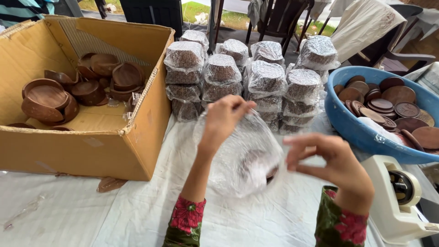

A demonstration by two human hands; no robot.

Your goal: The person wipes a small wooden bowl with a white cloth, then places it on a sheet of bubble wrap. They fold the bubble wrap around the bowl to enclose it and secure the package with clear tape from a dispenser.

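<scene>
1. Left hand [222, 120] pinches the clear wrap [242, 158] shut at its top, so the bundled wooden piece hangs between both hands.
2. Right hand [338, 169] hovers beside it, fingers loosely curled (holding nothing visible).
3. Wrapped stacks [256, 82] sit just beyond the hands.

Open white cloth-covered table [91, 215] at 7 to 8 o'clock gives passing room. Blocked at 10 o'clock by big brown cardboard box [87, 146], at 12 by stacked plastic-wrapped bundles [256, 77], at 2 by blue plastic basin of wooden lids [361, 132], at 4 by white tape dispenser [393, 206].
</scene>
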